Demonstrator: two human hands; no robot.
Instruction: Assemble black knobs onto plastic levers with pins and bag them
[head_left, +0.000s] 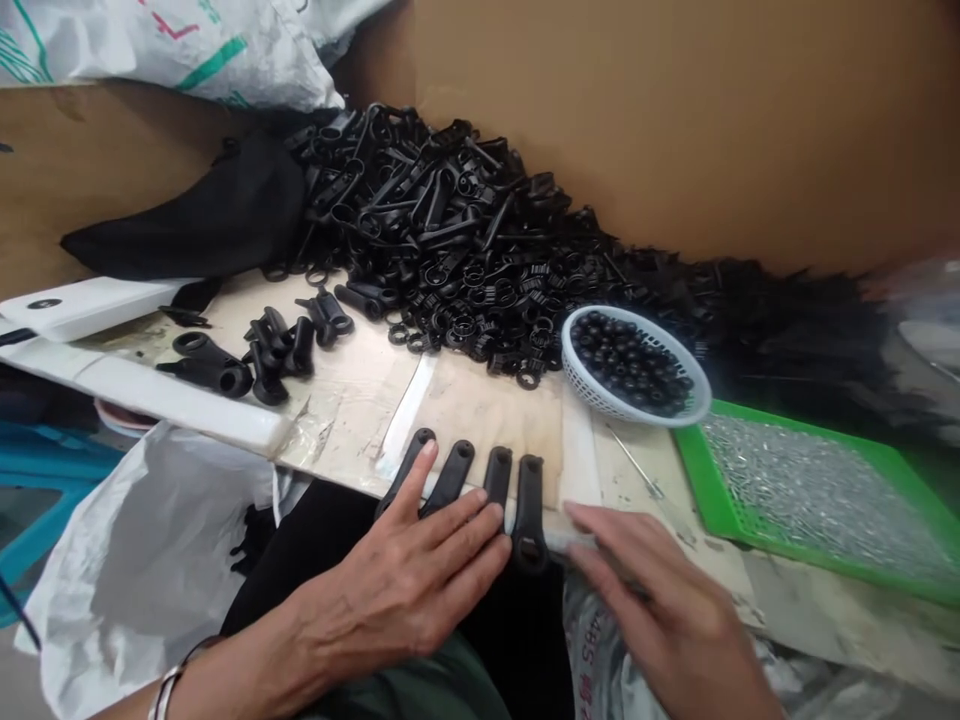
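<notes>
Several black plastic lever-like parts lie side by side across the table's front edge, their ring ends hanging toward my lap. My left hand lies over them with its fingers stretched out and spread, touching the parts and covering some of their lower ends. To the right of the row, my right hand is at the table edge, fingers extended and slightly apart. Nothing shows in it, though its palm side is hidden. A thin metal rod lies on the tabletop beyond that hand.
A big heap of black plastic parts covers the back. On the right stand a pale basket of black beads and a green tray of small metal pins. Loose assembled-looking pieces and a white strip lie left, above a white sack.
</notes>
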